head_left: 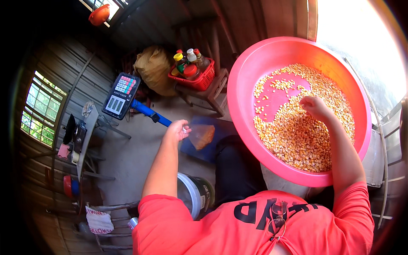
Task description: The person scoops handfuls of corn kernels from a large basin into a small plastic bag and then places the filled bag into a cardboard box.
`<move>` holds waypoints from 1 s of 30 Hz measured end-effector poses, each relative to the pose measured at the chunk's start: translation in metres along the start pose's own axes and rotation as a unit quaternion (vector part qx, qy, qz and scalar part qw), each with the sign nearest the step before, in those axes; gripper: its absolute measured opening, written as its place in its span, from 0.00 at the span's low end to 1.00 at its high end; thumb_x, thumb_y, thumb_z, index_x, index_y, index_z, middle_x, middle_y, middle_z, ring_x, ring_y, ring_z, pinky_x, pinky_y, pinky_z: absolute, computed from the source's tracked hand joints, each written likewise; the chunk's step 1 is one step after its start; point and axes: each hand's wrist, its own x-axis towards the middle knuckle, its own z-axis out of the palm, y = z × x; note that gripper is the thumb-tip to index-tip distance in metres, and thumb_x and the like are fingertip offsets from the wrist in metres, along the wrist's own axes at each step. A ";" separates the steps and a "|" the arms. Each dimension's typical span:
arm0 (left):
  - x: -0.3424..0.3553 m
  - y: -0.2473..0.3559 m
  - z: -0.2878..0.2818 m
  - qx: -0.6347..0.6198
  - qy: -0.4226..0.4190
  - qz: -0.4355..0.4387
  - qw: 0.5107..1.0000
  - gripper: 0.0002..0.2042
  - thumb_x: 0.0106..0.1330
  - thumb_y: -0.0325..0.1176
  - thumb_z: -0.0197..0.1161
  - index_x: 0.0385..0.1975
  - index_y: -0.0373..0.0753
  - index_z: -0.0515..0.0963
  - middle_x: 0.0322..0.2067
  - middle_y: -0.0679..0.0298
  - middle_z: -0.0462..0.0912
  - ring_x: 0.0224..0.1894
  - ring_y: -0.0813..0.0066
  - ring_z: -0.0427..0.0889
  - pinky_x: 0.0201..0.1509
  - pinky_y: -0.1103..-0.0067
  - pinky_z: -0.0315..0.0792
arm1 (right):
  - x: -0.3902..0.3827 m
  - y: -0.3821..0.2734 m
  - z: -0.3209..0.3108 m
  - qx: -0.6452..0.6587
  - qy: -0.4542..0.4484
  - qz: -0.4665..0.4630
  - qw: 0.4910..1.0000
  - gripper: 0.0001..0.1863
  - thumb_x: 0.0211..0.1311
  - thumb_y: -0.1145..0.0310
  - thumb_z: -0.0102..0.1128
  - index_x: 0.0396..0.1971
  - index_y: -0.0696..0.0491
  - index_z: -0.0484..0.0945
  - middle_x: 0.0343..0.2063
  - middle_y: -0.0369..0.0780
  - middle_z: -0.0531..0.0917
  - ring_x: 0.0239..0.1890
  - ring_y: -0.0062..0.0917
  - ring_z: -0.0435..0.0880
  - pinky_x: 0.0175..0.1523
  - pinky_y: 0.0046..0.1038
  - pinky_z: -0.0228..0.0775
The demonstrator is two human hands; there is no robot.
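Note:
My left hand point(180, 131) grips the neck of a clear plastic bag point(200, 135) with corn kernels at its bottom, held over the blue platform point(193, 154) of a scale. The scale's keypad display point(121, 95) stands on a blue pole to the left. On the right is a large pink basin point(242, 89) partly filled with loose yellow corn point(289, 144), with bare pink showing in places. My right hand point(312, 106) is over the corn inside it, fingers curled; whatever is in them is hidden.
A red basket point(204, 80) of bottles and jars sits on a wooden stool point(214, 100) beside a tan sack point(151, 70). A bucket point(195, 195) stands below my left forearm. A table point(87, 144) with assorted items and a chair point(110, 236) with a cloth are at left.

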 end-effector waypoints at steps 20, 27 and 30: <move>-0.063 -0.190 0.069 0.148 -0.142 0.184 0.961 0.13 0.58 0.28 0.52 0.43 0.35 0.74 0.37 0.59 0.79 0.40 0.70 0.76 0.45 0.77 0.69 | 0.002 0.007 0.006 -0.010 -0.002 -0.001 1.000 0.10 0.54 0.73 0.50 0.36 0.57 0.76 0.21 0.37 0.78 0.23 0.20 0.76 0.30 0.24 0.68; -0.054 -0.292 0.089 0.221 -0.327 0.229 0.890 0.11 0.58 0.31 0.53 0.39 0.35 0.75 0.34 0.58 0.79 0.37 0.70 0.77 0.43 0.76 0.70 | 0.002 0.019 0.010 -0.011 0.019 -0.024 0.999 0.09 0.53 0.73 0.52 0.34 0.56 0.77 0.21 0.36 0.78 0.22 0.19 0.76 0.29 0.23 0.69; -0.043 -0.297 0.092 0.229 -0.343 0.242 0.878 0.11 0.58 0.32 0.53 0.37 0.35 0.75 0.32 0.58 0.79 0.35 0.69 0.77 0.42 0.75 0.70 | 0.002 0.013 0.010 -0.025 -0.005 -0.007 1.000 0.10 0.54 0.76 0.51 0.36 0.57 0.76 0.23 0.35 0.78 0.25 0.17 0.76 0.32 0.21 0.68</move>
